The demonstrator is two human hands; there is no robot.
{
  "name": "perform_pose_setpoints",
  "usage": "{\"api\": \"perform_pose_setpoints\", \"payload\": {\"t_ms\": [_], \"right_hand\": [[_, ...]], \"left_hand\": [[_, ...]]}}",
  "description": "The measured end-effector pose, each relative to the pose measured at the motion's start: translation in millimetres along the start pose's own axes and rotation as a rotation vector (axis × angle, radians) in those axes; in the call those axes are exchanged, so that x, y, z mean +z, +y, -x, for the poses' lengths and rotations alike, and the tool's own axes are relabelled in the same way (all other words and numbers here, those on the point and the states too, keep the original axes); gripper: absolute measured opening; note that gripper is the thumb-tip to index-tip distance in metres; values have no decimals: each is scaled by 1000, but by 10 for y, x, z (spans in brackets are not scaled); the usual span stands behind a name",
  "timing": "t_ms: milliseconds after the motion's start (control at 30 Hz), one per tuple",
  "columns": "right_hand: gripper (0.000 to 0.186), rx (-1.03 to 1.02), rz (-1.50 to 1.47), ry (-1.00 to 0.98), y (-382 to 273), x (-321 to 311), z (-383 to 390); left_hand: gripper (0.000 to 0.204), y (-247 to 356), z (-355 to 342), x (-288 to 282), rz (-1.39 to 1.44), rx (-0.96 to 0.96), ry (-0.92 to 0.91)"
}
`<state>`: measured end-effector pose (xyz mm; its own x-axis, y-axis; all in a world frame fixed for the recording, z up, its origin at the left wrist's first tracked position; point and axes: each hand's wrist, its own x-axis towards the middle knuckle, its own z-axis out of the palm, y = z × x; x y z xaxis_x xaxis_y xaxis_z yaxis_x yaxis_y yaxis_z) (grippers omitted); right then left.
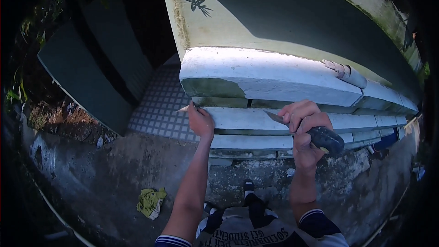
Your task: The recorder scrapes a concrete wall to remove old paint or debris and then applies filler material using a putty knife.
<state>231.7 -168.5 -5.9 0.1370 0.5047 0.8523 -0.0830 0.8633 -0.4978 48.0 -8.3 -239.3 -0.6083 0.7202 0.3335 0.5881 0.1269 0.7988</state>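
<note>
My right hand [304, 123] is closed on a hand tool with a pointed metal blade [275, 117]. A bulky, dark, rounded end [327, 140] juts out of the fist on the other side. The blade is over the middle white ledge [256, 117] of a stepped wall. My left hand [200, 121] is at the left end of that ledge, its fingers curled. A pale, tapered piece [183, 109] sticks out to its left; I cannot make out whether it is held material or a fingertip.
Above lies a thick white top ledge [270, 71], with a grey roll [350, 74] on it. A tiled floor [160, 103] and a dark green panel [91, 73] are on the left. A yellow-green cloth [151, 202] lies on the concrete ground near my feet.
</note>
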Motion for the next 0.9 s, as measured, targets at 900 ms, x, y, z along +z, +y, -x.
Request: {"api": "perform_pose_setpoints", "payload": {"t_ms": [900], "right_hand": [[21, -122, 138, -28, 448, 438, -512]], "left_hand": [[42, 72, 13, -52, 82, 18, 37]]}}
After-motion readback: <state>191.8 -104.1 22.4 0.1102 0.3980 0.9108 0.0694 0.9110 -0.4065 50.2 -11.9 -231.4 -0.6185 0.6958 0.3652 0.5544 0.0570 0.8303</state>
